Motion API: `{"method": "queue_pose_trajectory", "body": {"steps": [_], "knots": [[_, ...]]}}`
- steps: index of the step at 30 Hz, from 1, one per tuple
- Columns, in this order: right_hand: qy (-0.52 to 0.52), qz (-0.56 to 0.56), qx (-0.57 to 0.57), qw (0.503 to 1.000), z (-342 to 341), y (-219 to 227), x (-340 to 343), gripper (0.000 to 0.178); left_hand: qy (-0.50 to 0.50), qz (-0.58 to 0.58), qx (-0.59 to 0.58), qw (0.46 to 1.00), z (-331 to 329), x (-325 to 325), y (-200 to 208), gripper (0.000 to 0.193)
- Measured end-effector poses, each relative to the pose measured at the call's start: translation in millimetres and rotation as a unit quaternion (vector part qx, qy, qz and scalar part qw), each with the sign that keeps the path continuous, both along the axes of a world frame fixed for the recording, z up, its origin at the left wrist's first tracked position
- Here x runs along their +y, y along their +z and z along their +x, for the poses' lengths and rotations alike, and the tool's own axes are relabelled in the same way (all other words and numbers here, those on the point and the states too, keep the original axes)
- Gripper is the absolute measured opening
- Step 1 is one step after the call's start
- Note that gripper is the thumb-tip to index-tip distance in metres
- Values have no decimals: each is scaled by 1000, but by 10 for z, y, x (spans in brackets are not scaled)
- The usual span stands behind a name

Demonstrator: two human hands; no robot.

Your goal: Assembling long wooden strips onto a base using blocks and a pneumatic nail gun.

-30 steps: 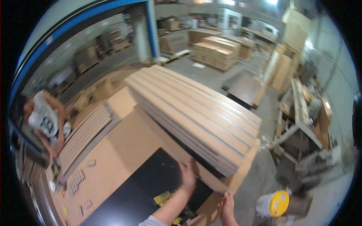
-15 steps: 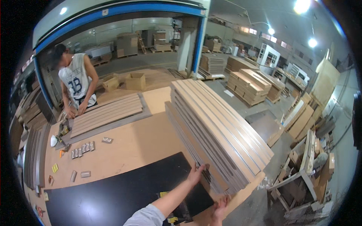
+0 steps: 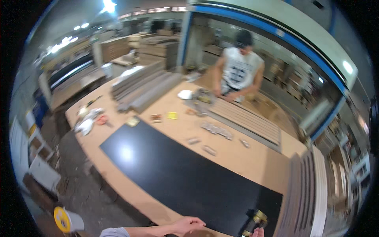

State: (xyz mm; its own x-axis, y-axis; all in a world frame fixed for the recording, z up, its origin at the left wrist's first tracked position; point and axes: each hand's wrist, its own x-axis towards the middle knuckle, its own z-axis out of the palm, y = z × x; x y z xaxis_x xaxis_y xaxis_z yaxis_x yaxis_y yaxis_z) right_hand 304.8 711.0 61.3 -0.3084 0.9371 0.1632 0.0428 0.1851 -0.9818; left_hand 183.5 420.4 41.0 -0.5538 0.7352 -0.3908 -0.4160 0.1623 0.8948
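Observation:
My left hand (image 3: 188, 226) is at the near edge of a large black panel (image 3: 177, 177), its fingers loosely curled together and nothing visible in them. At the panel's near right end, the fingertips of my right hand (image 3: 258, 232) close on a black tool with gold-coloured parts (image 3: 249, 224). Blur hides the tool's exact kind, and most of the right hand is cut off by the lower edge. The panel lies flat on a light brown worktable (image 3: 92, 152). To its right stands a stack of grooved boards (image 3: 302, 193).
Across the table a co-worker (image 3: 241, 71) bends over a slatted panel (image 3: 246, 120). Small wrapped pieces (image 3: 217, 130) and a yellow card (image 3: 172, 115) lie between us. Long brown profiles (image 3: 146, 89) are piled at the far left. A yellow-lidded white bucket (image 3: 68, 219) stands on the floor.
The view has swung left. My left hand has come away from the board stack to the black panel's near edge; my right hand has left the stack's near end and is now at the black tool.

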Motion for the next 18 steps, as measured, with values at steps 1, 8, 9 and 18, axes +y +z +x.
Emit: {"method": "queue_pose_trajectory", "body": {"steps": [1,8,9,18], "knots": [[40,22,16,999,-240,21,-152,33,-56,-31,22,998,148,-341,-242,45],[349,-89,13,933,-1695,308,-2794,21,-171,108,53,978,807,-2250,-213,65],[418,-121,21,900,-1783,237,-3214,22,-95,175,53,979,872,-2528,92,59],[856,-110,-75,500,-1600,-50,-6117,14,162,-8,187,969,1359,-4024,144,65]]}}
